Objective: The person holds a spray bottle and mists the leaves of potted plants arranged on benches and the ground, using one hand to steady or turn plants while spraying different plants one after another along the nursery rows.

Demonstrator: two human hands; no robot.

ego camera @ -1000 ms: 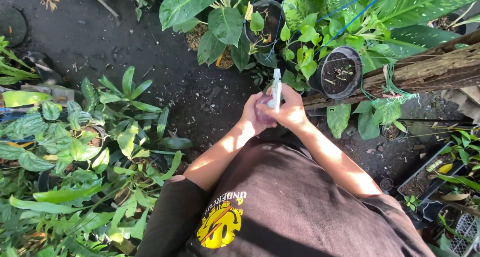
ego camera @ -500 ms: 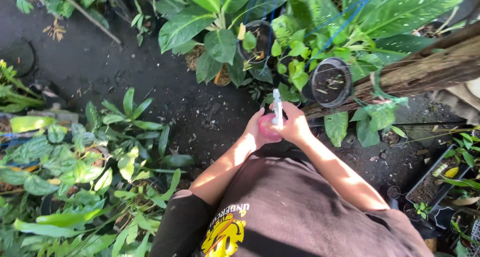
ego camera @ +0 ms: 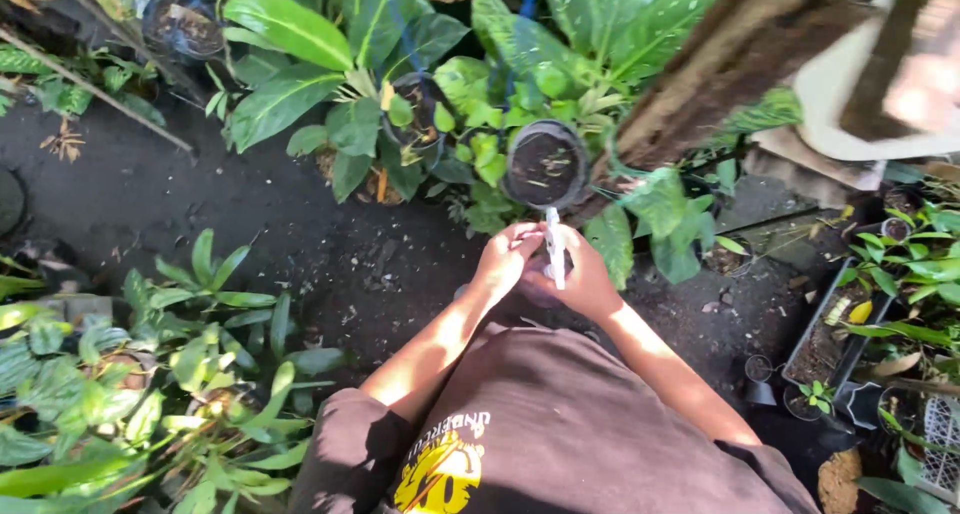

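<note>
Both my hands meet in front of my chest over dark soil. My right hand (ego camera: 588, 279) grips a slim white stick-like tool (ego camera: 553, 246) that stands upright between the hands. My left hand (ego camera: 503, 259) closes on the same tool near its top, fingers curled. Something dark and round sits under the hands, mostly hidden. Just beyond the tool's tip stands a black pot (ego camera: 544, 164) filled with soil and no visible plant.
Broad-leaved potted plants (ego camera: 380, 34) crowd the far side. A rough wooden trunk (ego camera: 720, 74) slants at the upper right. Leafy plants (ego camera: 150, 374) fill the lower left. Black trays and small pots (ego camera: 840, 334) stand at the right. Bare dark soil (ego camera: 330, 254) lies between.
The view has swung, so hands and plants now sit lower and further right in frame. Both hands stay on the white tool, which remains upright.
</note>
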